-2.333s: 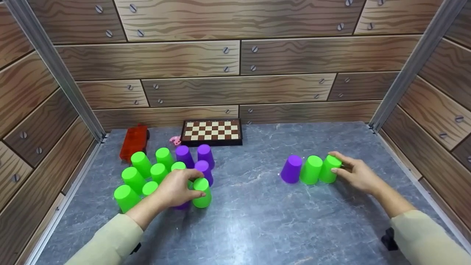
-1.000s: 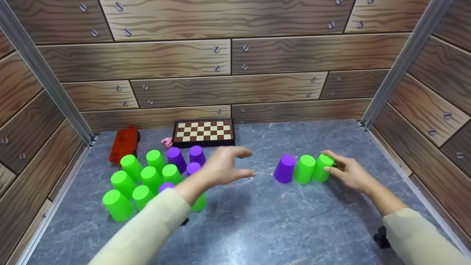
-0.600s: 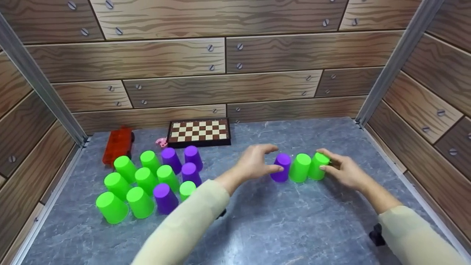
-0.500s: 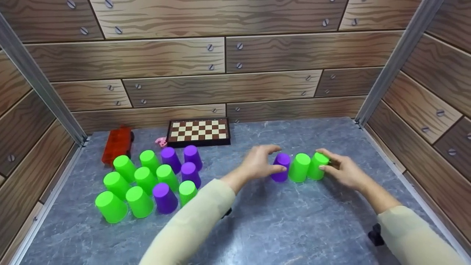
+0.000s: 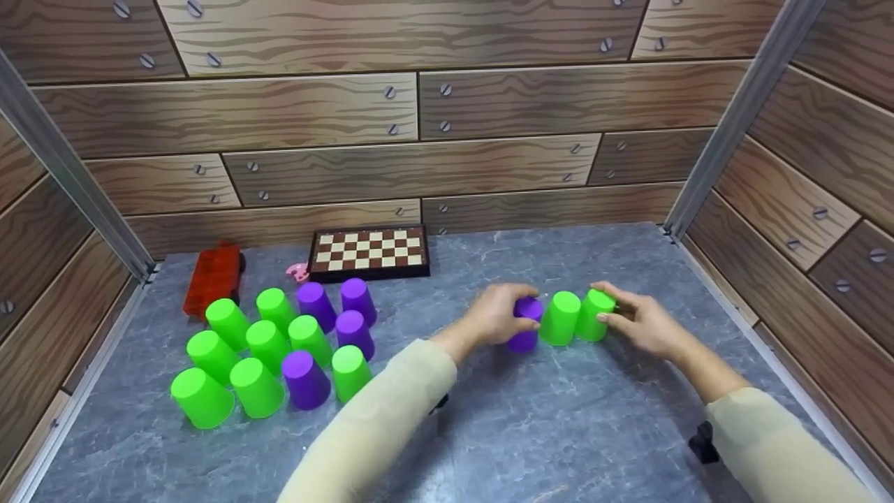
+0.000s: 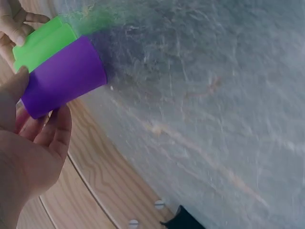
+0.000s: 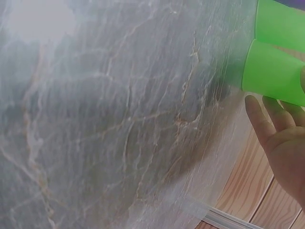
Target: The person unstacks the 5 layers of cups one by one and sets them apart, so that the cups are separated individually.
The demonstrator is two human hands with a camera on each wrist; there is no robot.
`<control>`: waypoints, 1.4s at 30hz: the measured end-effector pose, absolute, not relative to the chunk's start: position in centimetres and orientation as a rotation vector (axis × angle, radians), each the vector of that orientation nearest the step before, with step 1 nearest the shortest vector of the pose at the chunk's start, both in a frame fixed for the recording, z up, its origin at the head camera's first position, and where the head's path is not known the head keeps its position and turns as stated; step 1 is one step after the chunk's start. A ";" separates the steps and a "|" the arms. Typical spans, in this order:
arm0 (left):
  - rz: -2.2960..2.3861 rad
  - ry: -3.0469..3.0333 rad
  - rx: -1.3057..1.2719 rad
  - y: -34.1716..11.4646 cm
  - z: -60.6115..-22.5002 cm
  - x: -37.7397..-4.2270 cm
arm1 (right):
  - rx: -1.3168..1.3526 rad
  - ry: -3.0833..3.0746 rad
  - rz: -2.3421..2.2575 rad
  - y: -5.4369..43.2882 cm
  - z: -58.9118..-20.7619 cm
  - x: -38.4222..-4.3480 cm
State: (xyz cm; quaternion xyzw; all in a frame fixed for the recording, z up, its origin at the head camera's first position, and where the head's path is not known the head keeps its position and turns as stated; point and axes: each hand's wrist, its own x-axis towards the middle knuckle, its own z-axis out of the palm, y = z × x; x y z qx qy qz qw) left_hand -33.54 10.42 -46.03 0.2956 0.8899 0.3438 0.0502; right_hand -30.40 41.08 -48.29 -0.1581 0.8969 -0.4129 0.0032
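Three upside-down cups stand in a short row on the right side of the table. My left hand [image 5: 494,316] holds the purple cup [image 5: 522,340] at the row's left end by its upper part, thumb in front and fingers behind. In the left wrist view this purple cup [image 6: 66,76] lies between thumb and fingers. At the right end, my right hand [image 5: 648,323] pinches a green cup [image 5: 594,323] near its top; its fingers [image 7: 259,121] touch that cup's side in the right wrist view. Between them stands another green cup [image 5: 561,321], touched by neither hand.
Several green cups [image 5: 257,388] and purple cups [image 5: 307,381] stand upside down in rows on the left of the grey table [image 5: 531,447]. Behind them are a red toy vehicle [image 5: 213,279], a small pink piece [image 5: 298,272] and a chessboard [image 5: 369,253]. Wood-patterned walls [image 5: 384,171] enclose the table.
My left hand let go of a green cup in the left group, moved right and took hold of the purple cup, which has shifted slightly nearer. The right hand keeps its place at the green cup.
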 end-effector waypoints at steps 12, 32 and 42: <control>1.037 2.655 0.818 2.5 -41.8 -34.5 | -0.465 2.833 -1.267 40.9 -47.9 -30.5; 0.925 2.801 0.796 -7.3 -41.9 -36.6 | -0.509 2.807 -1.301 41.0 -48.3 -30.5; 0.855 2.792 0.729 -7.4 -42.8 -36.8 | -0.495 2.818 -1.289 40.9 -48.2 -30.4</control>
